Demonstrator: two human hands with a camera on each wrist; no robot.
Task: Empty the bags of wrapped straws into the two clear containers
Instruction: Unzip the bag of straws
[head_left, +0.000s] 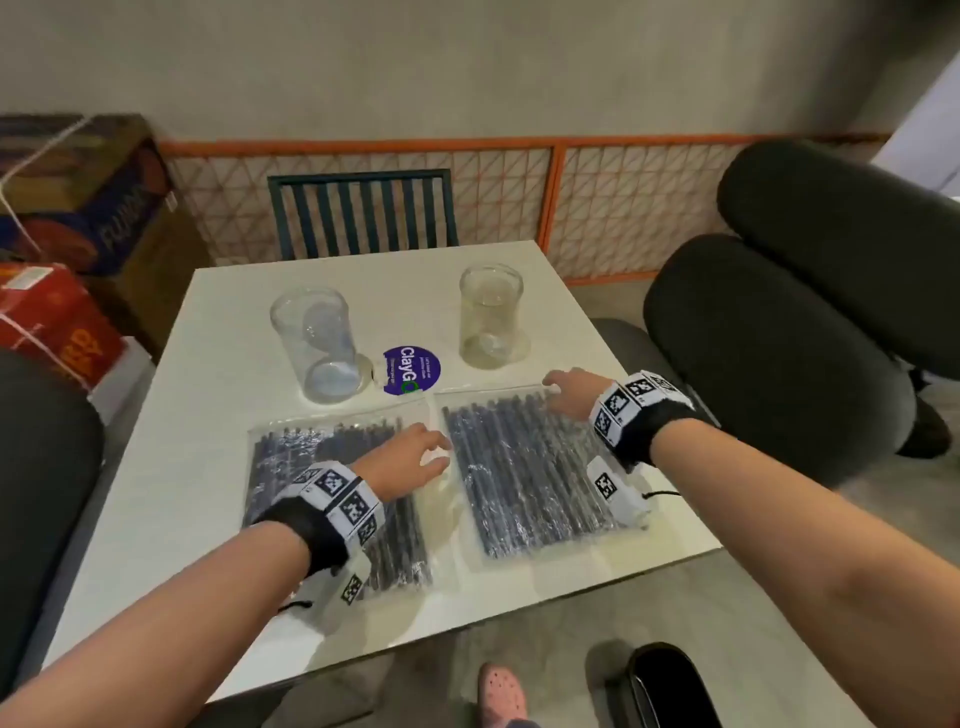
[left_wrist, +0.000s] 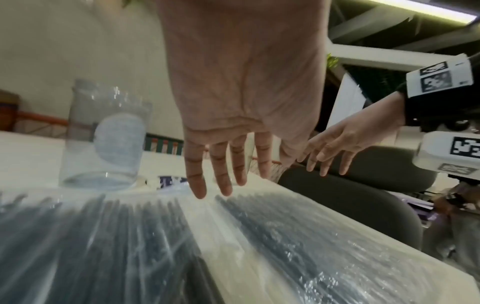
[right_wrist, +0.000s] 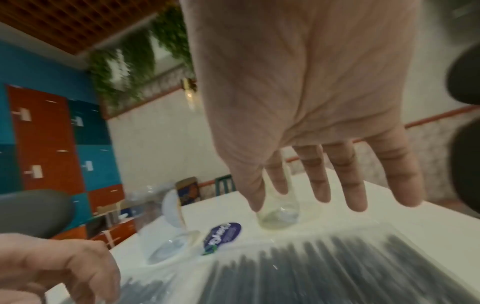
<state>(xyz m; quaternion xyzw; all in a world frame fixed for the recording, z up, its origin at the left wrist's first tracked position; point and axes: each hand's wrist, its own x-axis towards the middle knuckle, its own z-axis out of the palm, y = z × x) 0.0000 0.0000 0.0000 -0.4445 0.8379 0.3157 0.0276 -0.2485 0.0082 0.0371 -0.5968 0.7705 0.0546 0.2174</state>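
- 2 clear bags of dark wrapped straws lie flat side by side on the white table (head_left: 171, 467), in the centre of the head view: the left bag (head_left: 291, 447) and the right bag (head_left: 524, 478).
- The left hand (head_left: 402, 460) hovers palm down over the gap between the bags, fingers (left_wrist: 197, 185) spread apart and holding nothing.
- The right hand (head_left: 569, 397) reaches over the upper right corner of the right bag, fingers (right_wrist: 358, 191) straight and apart; contact with the plastic cannot be told.
- 2 empty clear containers stand upright above the bags: the left container (head_left: 317, 348) and the right container (head_left: 491, 314).
- A purple round sticker (head_left: 413, 370) lies between them.
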